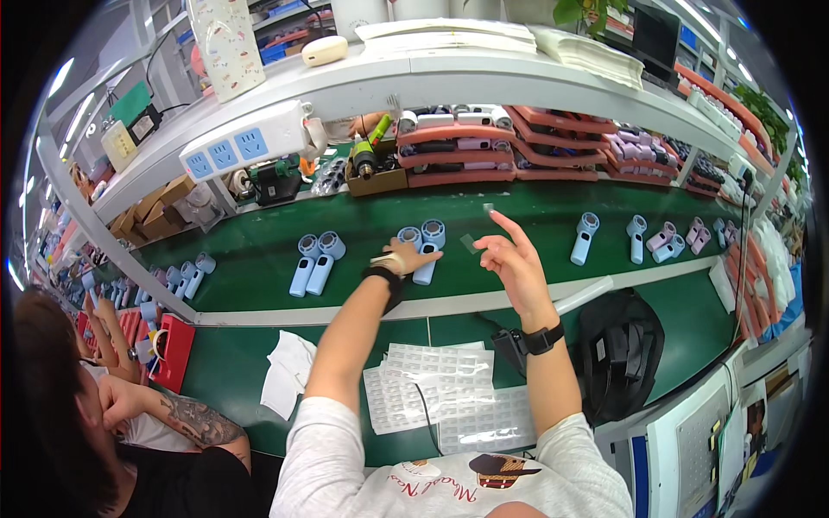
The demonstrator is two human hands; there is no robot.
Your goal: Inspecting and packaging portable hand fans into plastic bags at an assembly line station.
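My left hand (400, 256) reaches over a pair of light-blue handheld fans on the green bench. Its fingers close around the left fan (409, 235), whose handle they mostly hide, and its thumb lies across the handle of the right fan (426, 269). My right hand (511, 261) is raised to the right of them, index finger pointing up. A small clear film piece (488, 208) sits at that fingertip. Another clear film piece (469, 243) shows at the thumb and curled fingers, which seem to pinch it.
More blue fans (313, 263) stand to the left, another fan (585, 239) to the right. Printed label sheets (432, 380), a white cloth (287, 373) and a black bag (620, 350) lie nearer. A shelf (414, 73) spans above. A co-worker (173, 423) sits at left.
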